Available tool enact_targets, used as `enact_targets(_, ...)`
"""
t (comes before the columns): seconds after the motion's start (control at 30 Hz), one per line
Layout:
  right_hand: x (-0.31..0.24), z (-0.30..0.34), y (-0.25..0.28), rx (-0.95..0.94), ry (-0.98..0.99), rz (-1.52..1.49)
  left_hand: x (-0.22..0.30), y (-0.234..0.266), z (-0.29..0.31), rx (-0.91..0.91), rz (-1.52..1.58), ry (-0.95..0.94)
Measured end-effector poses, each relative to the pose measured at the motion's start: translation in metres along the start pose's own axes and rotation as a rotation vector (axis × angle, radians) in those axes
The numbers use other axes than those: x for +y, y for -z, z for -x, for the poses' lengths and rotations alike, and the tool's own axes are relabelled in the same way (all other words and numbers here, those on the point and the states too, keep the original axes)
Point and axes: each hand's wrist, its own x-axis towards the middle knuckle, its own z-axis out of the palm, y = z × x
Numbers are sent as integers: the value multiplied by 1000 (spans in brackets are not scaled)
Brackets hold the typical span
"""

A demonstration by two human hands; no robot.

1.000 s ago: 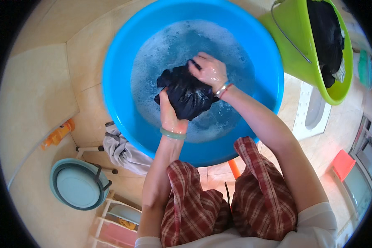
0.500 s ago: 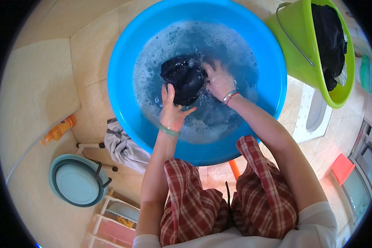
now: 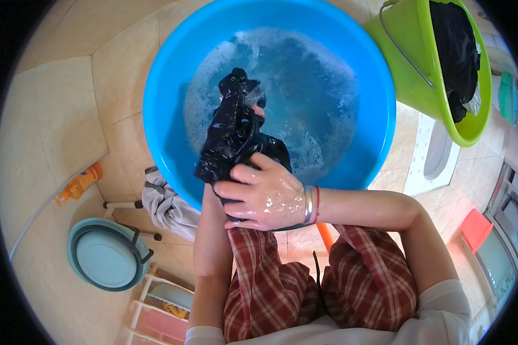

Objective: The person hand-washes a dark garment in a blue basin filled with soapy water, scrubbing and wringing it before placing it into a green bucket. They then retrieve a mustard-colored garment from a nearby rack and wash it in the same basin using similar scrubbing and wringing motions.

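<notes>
Right hand (image 3: 270, 198): fingers curled over the near end of the dark garment (image 3: 227, 135), holding it against the left wrist; the back of the hand is wet and shiny.
Left hand (image 3: 258, 110): mostly hidden by the cloth, with only a patch of skin showing near its far end; whether the fingers are spread or closed, I cannot tell.
Garment's place: draped along the left forearm, beyond and to the left of the right hand, over the left part of the blue basin (image 3: 380, 126). Its far end hangs above the soapy water (image 3: 311, 103); its near end reaches the basin's near rim.
Garment's state: soaked, glossy and bunched, with the left hand apparently inside it.
Done so far: wetting, judging by the shine; the cloth is largely up out of the suds.
Left over: the garment is not yet free of the hands or set down anywhere.
Green bucket (image 3: 411, 34): tilted toward the right, beyond the basin's right side, with black cloth (image 3: 454, 52) inside; whether that has been wetted, I cannot tell.
Grey cloth (image 3: 170, 204): crumpled outside the basin, left of the left forearm.
</notes>
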Motion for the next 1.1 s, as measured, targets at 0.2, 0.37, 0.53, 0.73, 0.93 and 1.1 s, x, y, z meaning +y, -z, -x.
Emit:
enact_targets(0.2,11,-9,-12,217,-81,206,-25,7,16,154,-92,-3)
enact_targets(0.37,18,-31,-13,354,-44,146,-23,12,26,255,-173,-104)
enact_targets(0.53,43,-20,-15,358,-81,75,-36,29,-1,186,-118,-117)
enact_targets(0.73,104,-9,-10,378,-377,129,-46,39,6,-17,-82,-187)
enact_targets(0.93,169,49,-18,233,-852,298,-39,37,10,300,-261,-156)
enact_targets(1.1,158,71,-22,-83,-825,585,-27,42,20,405,-435,-150)
